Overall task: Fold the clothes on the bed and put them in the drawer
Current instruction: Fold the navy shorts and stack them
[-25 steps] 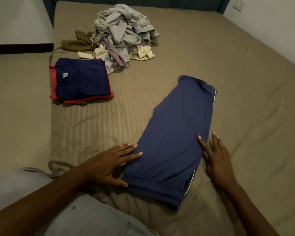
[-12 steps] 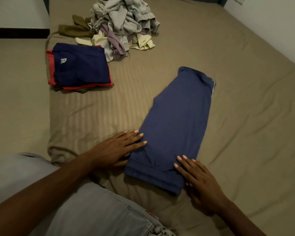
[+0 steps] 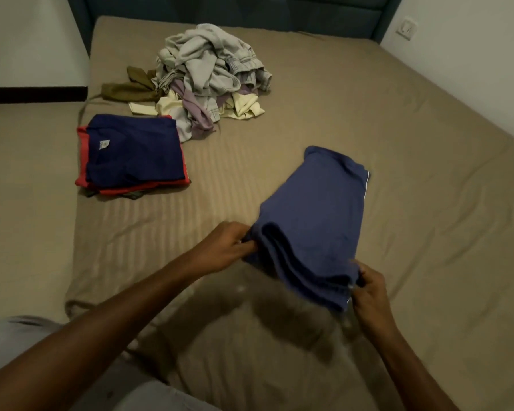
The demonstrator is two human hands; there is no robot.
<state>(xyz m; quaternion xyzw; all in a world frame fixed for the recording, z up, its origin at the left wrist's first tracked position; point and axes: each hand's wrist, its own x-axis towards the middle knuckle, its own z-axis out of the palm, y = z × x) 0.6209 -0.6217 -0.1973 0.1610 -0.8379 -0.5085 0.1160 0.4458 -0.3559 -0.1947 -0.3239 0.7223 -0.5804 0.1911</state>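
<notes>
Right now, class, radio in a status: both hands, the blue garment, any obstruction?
Left hand and right hand grip near end of blue garment, lifting it. Far end on bed. Folded stack and unfolded pile well apart. Nothing obstructing.

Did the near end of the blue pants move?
Yes. Both hands, left hand and right hand, grip the blue pants; their near end has lifted off the bed, toward the headboard.
</notes>
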